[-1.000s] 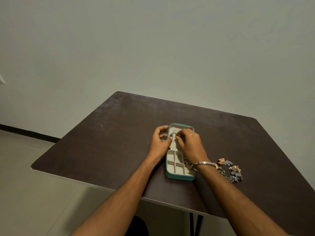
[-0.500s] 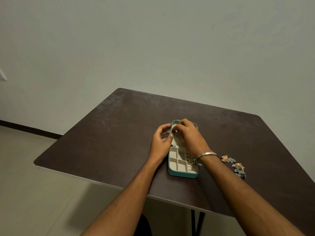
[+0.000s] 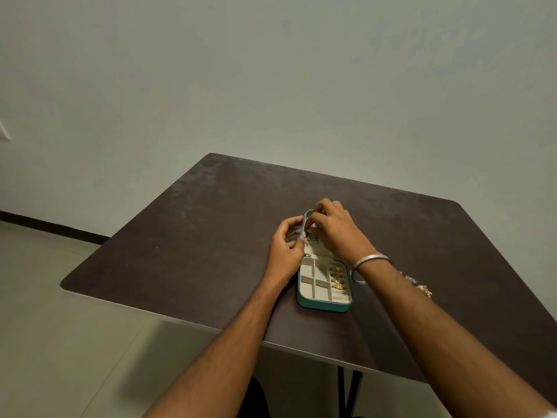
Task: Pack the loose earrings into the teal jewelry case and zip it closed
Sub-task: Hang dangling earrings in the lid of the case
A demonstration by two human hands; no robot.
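Teal jewelry case (image 3: pixel 324 303) lies open on dark table (image 3: pixel 196 251), right of frame centre. Cream-lined tray nearest, divided into small compartments; gold earrings (image 3: pixel 337 278) in its right column. Loose earrings (image 3: pixel 423 289) at right, mostly behind right forearm. Beyond, left hand (image 3: pixel 284 251) pinches something small at lid's left edge. Right hand (image 3: pixel 337 229) curls over the raised lid; its grip hidden.

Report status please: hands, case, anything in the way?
Both hands at the lid half of the open teal case: left hand and right hand pinching a small earring. Loose earrings on table, partly hidden behind right forearm.
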